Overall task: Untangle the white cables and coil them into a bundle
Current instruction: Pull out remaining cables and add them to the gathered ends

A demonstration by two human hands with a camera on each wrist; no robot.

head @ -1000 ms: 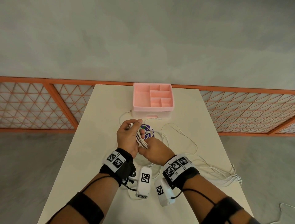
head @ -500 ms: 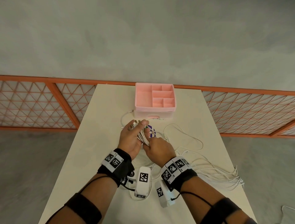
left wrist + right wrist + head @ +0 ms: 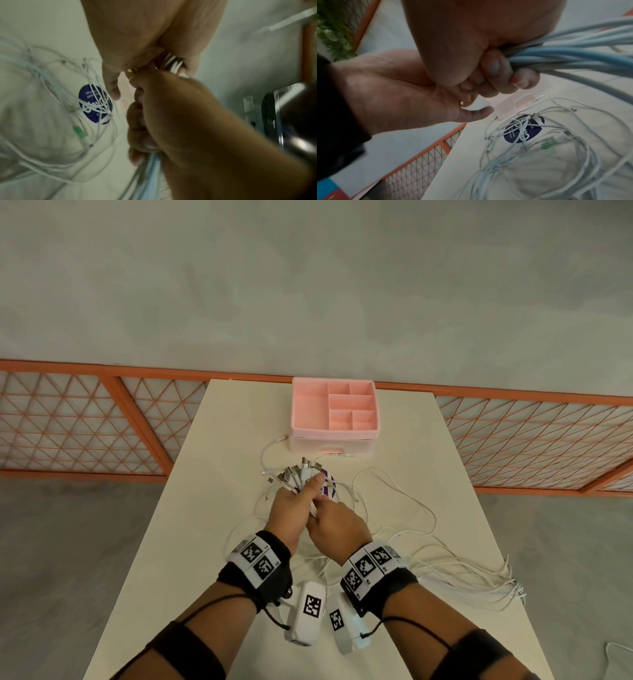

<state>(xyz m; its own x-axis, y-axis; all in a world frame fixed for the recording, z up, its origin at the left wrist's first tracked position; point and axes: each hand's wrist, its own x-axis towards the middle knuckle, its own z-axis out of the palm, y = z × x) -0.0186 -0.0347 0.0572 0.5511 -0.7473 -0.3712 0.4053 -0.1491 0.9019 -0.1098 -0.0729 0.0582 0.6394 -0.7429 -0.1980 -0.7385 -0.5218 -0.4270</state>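
Both hands hold one bunch of white cables (image 3: 310, 503) above the middle of the cream table (image 3: 212, 508). My left hand (image 3: 294, 505) grips the bunch near its ends, and several plugs (image 3: 296, 472) fan out above the fist. Pressed against it from the near side, my right hand (image 3: 334, 522) has its fingers (image 3: 496, 75) curled round the same cables (image 3: 573, 54). In the left wrist view the strands (image 3: 173, 63) show between the left hand (image 3: 137, 40) and the right hand (image 3: 171, 115). The rest trails off as loose cables (image 3: 479, 580) to the right edge.
A pink compartment organiser (image 3: 334, 409) with a drawer stands at the table's far end, one cable (image 3: 270, 448) curving in front of it. A round purple sticker (image 3: 523, 128) lies under tangled loops (image 3: 539, 155); a green connector (image 3: 547, 147) sits among them. Orange mesh railing (image 3: 85, 422) flanks the table.
The plug ends now stick out in a wider fan above my left fist. My right hand has closed up against the left, and both have shifted slightly right.
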